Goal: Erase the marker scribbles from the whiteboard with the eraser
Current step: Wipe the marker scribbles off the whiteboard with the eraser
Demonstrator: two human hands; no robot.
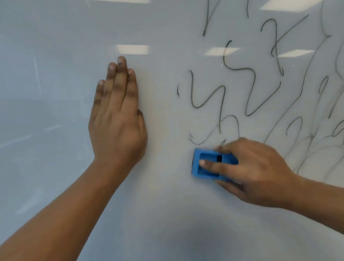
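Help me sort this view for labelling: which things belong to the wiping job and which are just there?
In the job:
- whiteboard
- marker scribbles
- blue eraser, held in the right hand
- left hand, laid flat on the board

Just there:
- reflections of ceiling lights; nothing else shows

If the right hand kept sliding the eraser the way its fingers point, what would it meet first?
The right hand points leftward along the whiteboard; ahead of the eraser lies bare board, then probably the left forearm.
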